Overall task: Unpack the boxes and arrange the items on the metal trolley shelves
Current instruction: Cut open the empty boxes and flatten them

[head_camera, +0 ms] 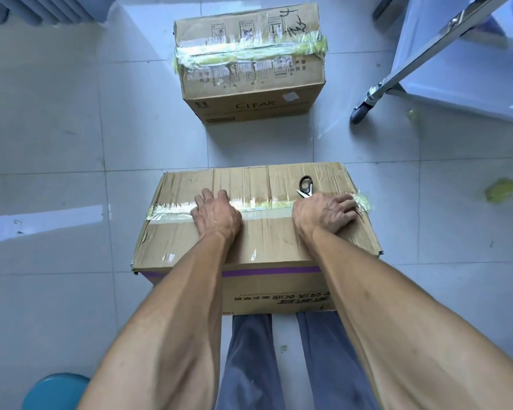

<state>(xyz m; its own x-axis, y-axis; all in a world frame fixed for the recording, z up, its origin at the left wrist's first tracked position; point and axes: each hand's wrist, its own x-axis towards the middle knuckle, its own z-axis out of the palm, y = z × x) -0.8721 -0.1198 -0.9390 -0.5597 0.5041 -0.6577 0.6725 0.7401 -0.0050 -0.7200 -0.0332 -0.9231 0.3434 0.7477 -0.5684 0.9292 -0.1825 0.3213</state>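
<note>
Here, in the head view, a big brown cardboard box (249,232) sits on the floor right before the person, taped shut along the middle. The left hand (216,216) lies flat on the shiny tape (172,211), fingers straight. The right hand (326,213) curls at the tape's crumpled end. Black-handled scissors (305,186) rest on top, just beside it. Another taped brown box (249,63) waits farther off, near the metal trolley (421,54). The lid looks stiff, the tape slippery, and the box likely heavy; peel from the loose end.

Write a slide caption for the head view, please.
Both hands on the taped near box; scissors lie on top; second box waits behind.
</note>
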